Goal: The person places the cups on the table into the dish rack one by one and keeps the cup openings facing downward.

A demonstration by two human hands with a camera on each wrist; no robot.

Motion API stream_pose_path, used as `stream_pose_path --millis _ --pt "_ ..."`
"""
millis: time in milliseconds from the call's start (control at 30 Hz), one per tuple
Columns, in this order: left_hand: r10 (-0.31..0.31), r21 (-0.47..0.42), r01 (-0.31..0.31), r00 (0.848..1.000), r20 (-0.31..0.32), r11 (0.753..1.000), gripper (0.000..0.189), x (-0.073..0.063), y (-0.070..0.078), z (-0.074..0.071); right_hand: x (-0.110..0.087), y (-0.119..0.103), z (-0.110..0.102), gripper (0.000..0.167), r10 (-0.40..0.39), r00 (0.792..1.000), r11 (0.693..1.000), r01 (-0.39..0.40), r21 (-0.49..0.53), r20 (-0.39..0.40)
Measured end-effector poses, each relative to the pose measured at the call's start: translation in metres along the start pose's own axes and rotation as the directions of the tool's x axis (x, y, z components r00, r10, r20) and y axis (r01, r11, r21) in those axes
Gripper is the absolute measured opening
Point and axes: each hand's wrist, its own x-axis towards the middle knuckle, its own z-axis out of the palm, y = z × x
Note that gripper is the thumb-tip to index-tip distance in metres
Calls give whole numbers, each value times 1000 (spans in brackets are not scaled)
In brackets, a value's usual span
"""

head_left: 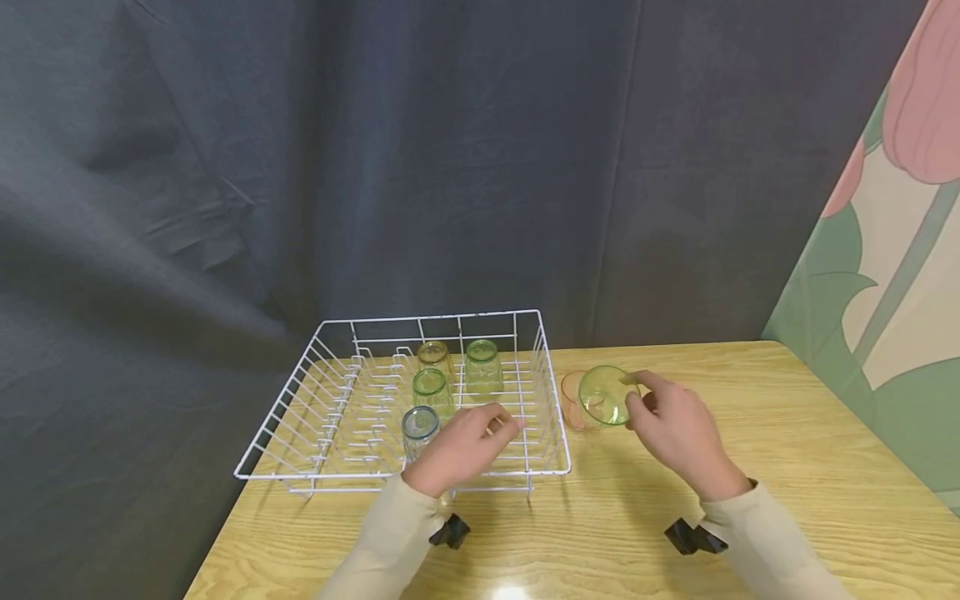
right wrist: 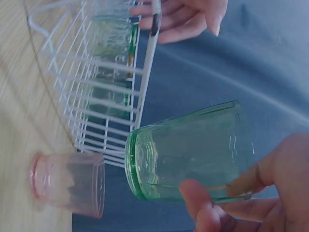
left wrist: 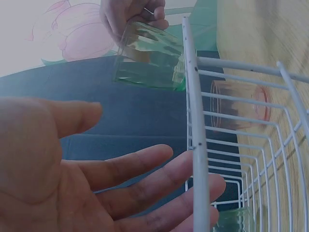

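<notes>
My right hand pinches a green drinking glass at its rim, between thumb and fingers. The glass is upright, base toward the table, to the right of a white wire dish rack. Just beside and below it, a pink glass stands upright on the table. Over the rack's front right part hovers my left hand, holding nothing, its fingers loosely bent. Near that hand, a blue-rimmed glass sits upside down in the rack, partly hidden by the wrist. Behind it are two green glasses and an amber one.
The rack's raised wire side stands between my two hands. Prongs fill its left half. A dark curtain hangs behind the wooden table, and a flower-painted wall borders it on the right.
</notes>
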Motion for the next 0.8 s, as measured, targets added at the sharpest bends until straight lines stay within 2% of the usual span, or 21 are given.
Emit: stream_pose_path --millis 233,367,567,667,800 --pt "-2 -29 3 1000 16 1000 62 3 5 1 -8 -13 3 34 -65 998 997 65 33 12" --pt "1 -54 1 1000 31 999 62 6 6 1 -12 -20 6 32 -101 995 993 100 60 14" --pt "25 -109 -18 998 64 994 58 10 10 2 -18 -30 9 31 -110 994 990 107 94 21" --pt "18 -179 -2 996 85 984 61 11 13 3 -20 -35 11 30 -132 991 985 128 116 28" --pt "-25 -277 56 993 114 959 68 12 13 3 -23 -41 16 28 -186 982 973 183 137 9"
